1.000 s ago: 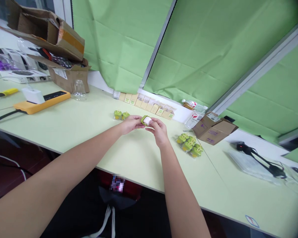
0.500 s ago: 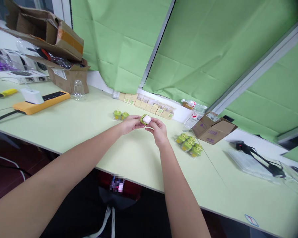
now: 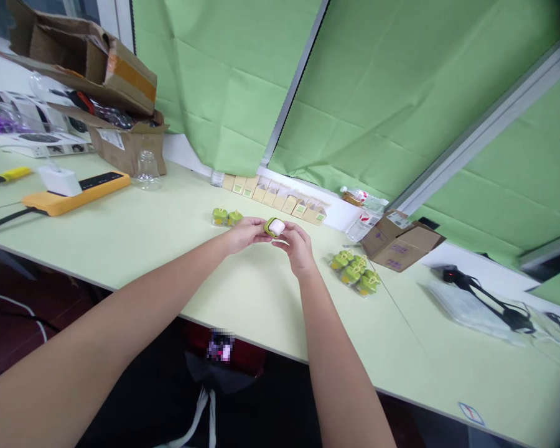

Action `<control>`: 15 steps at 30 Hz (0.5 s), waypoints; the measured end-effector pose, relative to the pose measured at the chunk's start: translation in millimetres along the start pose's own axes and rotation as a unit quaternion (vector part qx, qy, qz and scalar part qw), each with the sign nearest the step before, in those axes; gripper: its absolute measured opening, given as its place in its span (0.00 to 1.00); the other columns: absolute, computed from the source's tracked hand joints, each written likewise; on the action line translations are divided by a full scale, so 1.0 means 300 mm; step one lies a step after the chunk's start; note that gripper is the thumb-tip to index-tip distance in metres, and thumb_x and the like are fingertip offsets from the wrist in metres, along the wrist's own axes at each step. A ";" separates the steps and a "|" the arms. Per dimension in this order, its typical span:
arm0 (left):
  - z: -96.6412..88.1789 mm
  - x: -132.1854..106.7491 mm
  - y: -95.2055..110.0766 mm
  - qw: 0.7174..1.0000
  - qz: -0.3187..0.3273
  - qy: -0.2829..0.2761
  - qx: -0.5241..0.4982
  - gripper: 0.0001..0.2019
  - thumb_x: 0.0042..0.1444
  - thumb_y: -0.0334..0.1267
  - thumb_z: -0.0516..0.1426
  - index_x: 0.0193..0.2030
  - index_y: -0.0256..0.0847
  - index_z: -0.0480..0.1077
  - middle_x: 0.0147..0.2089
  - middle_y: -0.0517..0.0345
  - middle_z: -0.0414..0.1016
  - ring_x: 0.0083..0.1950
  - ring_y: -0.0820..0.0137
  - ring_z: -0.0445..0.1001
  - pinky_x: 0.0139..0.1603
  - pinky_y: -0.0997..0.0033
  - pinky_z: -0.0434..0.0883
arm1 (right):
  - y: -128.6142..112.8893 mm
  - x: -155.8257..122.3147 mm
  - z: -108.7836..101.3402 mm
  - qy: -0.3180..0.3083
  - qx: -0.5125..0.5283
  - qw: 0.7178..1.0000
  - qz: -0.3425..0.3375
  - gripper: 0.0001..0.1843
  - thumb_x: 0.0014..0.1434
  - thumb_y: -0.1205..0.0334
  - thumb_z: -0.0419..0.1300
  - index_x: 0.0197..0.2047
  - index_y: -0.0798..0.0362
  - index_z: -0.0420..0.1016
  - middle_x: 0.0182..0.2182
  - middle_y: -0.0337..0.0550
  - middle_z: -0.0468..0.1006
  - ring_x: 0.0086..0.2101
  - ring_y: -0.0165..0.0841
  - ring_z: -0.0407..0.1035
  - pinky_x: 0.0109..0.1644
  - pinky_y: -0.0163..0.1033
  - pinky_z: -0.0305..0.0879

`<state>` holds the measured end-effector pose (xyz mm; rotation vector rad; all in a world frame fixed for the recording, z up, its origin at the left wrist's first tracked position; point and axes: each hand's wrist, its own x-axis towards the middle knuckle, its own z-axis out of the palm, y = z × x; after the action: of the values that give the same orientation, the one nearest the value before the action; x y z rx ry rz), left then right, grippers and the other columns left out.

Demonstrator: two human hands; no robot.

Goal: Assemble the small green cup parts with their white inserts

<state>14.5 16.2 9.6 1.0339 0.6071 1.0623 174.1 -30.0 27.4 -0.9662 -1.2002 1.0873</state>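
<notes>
Head view: the left hand (image 3: 247, 235) and right hand (image 3: 298, 249) are nearly closed, fingers pinching a small green-rimmed white case (image 3: 275, 227) between them, near the back edge of the worktop (image 3: 242, 298).

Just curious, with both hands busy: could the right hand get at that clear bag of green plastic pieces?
Probably yes: only pale green tabletop lies between the right hand and the clear bag, though that hand holds a round white-and-green object.
</notes>
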 end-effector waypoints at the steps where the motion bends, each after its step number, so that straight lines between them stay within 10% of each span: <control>1: 0.000 0.000 0.000 1.000 0.001 0.000 0.000 0.09 0.49 0.29 0.67 0.37 0.32 0.76 0.36 0.51 0.80 0.37 0.71 0.79 0.50 0.66 0.76 | -0.002 -0.002 0.000 -0.006 0.004 1.000 0.000 0.13 0.48 0.61 0.62 0.40 0.50 0.77 0.34 0.40 0.79 0.34 0.34 0.74 0.39 0.42 0.76; 15: -0.001 0.004 0.002 1.000 -0.007 0.010 0.007 0.08 0.49 0.30 0.67 0.36 0.33 0.75 0.36 0.51 0.79 0.35 0.72 0.78 0.49 0.66 0.76 | 0.007 0.008 0.005 0.026 -0.026 0.999 0.013 0.16 0.44 0.63 0.65 0.39 0.52 0.76 0.32 0.40 0.80 0.33 0.34 0.75 0.41 0.43 0.76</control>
<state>14.4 17.6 10.1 1.0315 0.6371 1.0586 172.5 -27.3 26.1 -1.0475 -1.1811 1.0494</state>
